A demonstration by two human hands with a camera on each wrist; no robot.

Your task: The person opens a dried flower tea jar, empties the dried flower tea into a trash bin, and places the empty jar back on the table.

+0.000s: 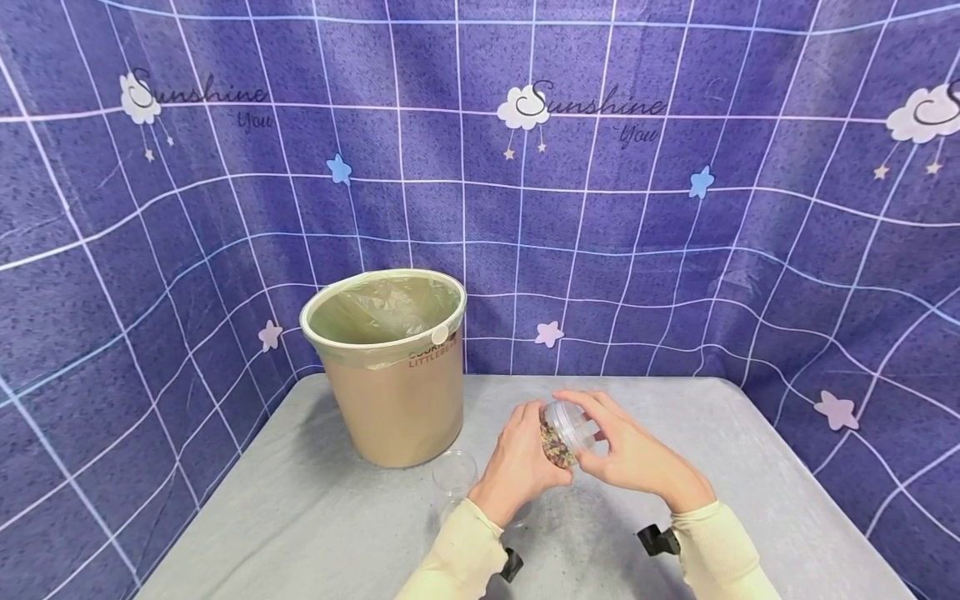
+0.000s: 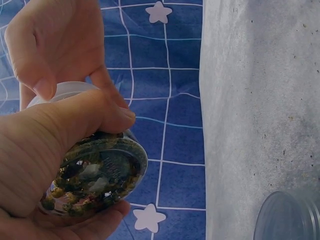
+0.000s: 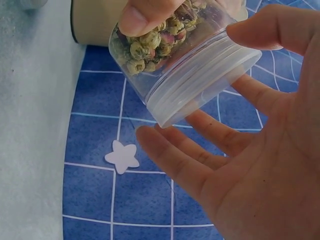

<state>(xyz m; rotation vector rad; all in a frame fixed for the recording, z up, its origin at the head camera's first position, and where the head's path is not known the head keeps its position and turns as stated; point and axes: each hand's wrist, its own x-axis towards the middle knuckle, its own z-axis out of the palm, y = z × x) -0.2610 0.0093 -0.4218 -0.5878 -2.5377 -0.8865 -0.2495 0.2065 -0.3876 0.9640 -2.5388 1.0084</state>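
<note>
A clear plastic jar of dried flower buds is held tilted above the table by my left hand. In the left wrist view, the thumb and fingers wrap round the jar's body near its base. The jar's clear screw lid faces my right hand. That hand's thumb is at the lid's rim and its fingers reach round the far side. In the right wrist view, the lid sits against the jar's mouth, and the lower fingers spread loosely beside it.
A beige bin lined with a plastic bag stands at the back left of the grey table. Clear round plastic pieces lie between the bin and my left forearm. Small dark crumbs dot the tabletop. A blue patterned curtain surrounds the table.
</note>
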